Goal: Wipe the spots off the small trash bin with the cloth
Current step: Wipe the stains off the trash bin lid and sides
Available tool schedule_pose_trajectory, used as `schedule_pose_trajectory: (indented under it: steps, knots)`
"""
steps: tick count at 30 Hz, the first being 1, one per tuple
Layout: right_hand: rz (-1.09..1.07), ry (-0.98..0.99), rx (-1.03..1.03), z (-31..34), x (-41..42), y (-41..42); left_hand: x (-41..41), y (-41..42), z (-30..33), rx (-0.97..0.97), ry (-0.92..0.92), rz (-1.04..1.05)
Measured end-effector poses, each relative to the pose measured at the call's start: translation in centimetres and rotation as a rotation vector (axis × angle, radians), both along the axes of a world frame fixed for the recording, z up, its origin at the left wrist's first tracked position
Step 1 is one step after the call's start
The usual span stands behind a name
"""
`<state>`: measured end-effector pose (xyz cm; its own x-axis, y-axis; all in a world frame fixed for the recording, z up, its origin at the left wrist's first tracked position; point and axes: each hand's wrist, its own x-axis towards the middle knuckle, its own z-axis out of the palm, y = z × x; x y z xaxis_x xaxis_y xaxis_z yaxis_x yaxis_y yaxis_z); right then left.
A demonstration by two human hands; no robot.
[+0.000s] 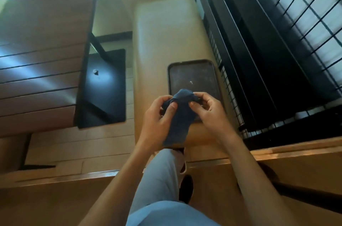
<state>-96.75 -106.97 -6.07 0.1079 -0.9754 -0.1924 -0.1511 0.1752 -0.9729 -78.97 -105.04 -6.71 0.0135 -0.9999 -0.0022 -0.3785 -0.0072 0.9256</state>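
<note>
A small dark rectangular trash bin (192,76) stands on the tan bench, seen from above; pale smudges and a white speck mark its dark inner surface. Both my hands hold a dark blue cloth (180,120) just above the bin's near edge. My left hand (159,114) pinches the cloth's left side and my right hand (207,113) pinches its bunched top right. The lower part of the cloth hangs down between my wrists and hides the bin's near rim.
A tan cushioned bench (166,28) runs away from me. A brown slatted table (42,55) with a black base plate (103,89) is on the left. A black metal grid railing (277,50) lines the right. My leg in light trousers (161,179) is below.
</note>
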Motion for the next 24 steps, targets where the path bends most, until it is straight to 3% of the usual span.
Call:
schedule_pose_trajectory:
  steps: [14,24]
  knots:
    - [0.196,-0.035,0.0,3.1,9.8,5.9,7.1,9.8,2.0,-0.009,0.139,0.253]
    - [0.396,-0.059,0.027,3.3,24.6,11.5,19.6,17.9,2.0,-0.054,0.139,0.502]
